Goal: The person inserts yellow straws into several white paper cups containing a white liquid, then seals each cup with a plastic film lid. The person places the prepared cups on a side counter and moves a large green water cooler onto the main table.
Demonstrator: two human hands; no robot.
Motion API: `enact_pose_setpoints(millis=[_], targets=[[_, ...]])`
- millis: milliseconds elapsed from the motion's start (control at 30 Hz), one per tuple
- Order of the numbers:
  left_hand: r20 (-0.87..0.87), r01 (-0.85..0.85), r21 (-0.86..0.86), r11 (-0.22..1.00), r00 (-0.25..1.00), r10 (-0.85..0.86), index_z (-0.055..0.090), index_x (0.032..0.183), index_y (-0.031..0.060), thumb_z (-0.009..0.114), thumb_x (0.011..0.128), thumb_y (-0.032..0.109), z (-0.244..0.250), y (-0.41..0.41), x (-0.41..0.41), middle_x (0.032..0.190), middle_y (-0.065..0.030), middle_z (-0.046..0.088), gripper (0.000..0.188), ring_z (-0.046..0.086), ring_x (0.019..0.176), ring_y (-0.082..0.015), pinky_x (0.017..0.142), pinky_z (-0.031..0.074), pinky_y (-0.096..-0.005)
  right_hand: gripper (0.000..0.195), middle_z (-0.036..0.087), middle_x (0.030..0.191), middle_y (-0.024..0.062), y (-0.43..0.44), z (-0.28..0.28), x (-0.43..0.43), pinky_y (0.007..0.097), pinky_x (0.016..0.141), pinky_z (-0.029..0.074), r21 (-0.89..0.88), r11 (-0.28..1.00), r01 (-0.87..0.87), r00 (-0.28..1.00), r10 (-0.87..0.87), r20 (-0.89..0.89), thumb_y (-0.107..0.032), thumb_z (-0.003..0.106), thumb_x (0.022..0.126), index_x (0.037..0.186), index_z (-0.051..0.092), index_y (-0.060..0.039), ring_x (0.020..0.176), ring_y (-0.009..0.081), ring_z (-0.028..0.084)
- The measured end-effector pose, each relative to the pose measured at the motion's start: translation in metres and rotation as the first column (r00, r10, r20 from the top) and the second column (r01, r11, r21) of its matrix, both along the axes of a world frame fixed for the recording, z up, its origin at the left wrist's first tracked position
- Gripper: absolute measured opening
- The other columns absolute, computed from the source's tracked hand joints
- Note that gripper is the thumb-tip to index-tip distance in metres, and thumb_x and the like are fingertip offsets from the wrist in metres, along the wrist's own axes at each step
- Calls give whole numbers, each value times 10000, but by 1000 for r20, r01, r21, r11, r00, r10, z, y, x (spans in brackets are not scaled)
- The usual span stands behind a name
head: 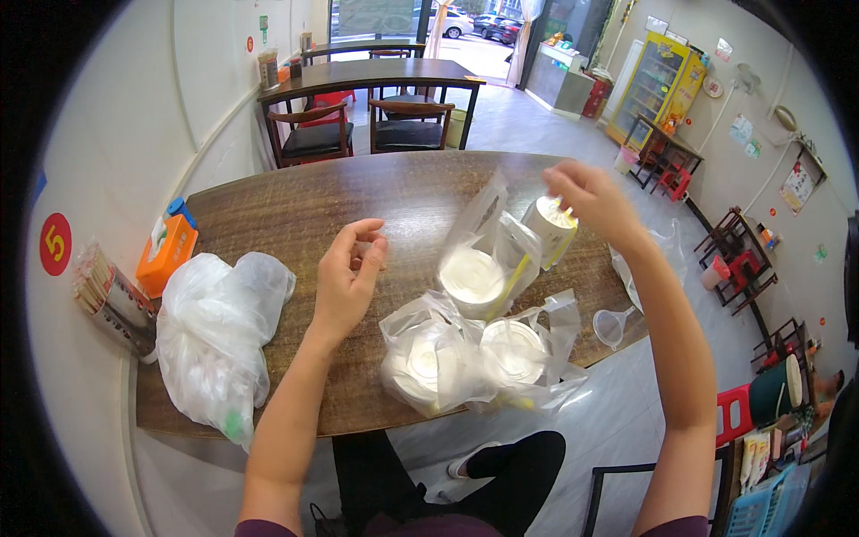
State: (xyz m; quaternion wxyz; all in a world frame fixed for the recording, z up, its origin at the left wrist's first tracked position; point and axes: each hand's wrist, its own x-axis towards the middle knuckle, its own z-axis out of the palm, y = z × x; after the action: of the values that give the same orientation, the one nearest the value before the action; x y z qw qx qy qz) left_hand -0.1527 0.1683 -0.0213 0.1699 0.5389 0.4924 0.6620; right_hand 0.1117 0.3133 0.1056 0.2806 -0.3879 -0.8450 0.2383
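My left hand is raised over the table, fingers loosely curled, thumb apart, with nothing seen in it. My right hand is bent above a white cylindrical pack with yellow markings. Blur hides whether its fingertips hold or touch anything. Between my hands, a clear plastic bag stands around a round white-topped container. Nearer me are two more lidded white containers, one on the left and one on the right, each wrapped in clear plastic. A small clear funnel lies at the right edge.
A full translucent plastic bag sits on the wooden table at left. Behind it are an orange tissue box and a chopstick holder by the wall. Another thin plastic bag hangs over the right edge. Chairs stand beyond.
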Motion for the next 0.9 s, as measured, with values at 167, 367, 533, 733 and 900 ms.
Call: enact_pose_setpoints(millis=[167,367,533,733,900], targets=[[63,94,-20,995,994,-93,597,1010,12,595,870,177,23,7,3,811,-29,595,216,547,735,-80,646,460,-222,310,574,755,4,-58,3,-9,237,555,407,-30,961,-274,957,276,87,-312,629,843,863,595,-4,651,75,505],[-227,179,-57,982,956,-188,598,1005,29,662,807,191,68,22,38,840,-29,608,264,564,761,-104,676,461,-254,292,562,670,31,-69,-22,-2,256,553,412,-81,984,-161,987,158,-43,-253,704,777,818,593,14,612,101,508],[-452,188,-36,981,873,-184,607,978,33,641,822,186,77,34,53,807,-27,595,221,560,751,-105,701,453,-251,148,578,711,1,-67,-38,3,228,568,443,-352,892,-283,907,130,-400,-163,635,835,847,601,-20,617,81,536],[-258,284,-359,889,885,-387,616,848,8,573,865,181,97,41,57,757,-13,585,179,540,702,-95,663,435,-243,96,616,788,38,-63,-45,13,249,683,473,-431,745,-509,717,90,-691,-125,603,843,864,584,-33,726,113,586],[-60,548,-324,771,801,-595,604,815,13,520,894,215,94,46,58,693,7,549,232,486,673,-69,666,405,-224,60,615,824,55,-59,-61,20,282,787,456,-361,715,-599,621,131,-773,-59,560,821,863,567,-18,810,138,586]])
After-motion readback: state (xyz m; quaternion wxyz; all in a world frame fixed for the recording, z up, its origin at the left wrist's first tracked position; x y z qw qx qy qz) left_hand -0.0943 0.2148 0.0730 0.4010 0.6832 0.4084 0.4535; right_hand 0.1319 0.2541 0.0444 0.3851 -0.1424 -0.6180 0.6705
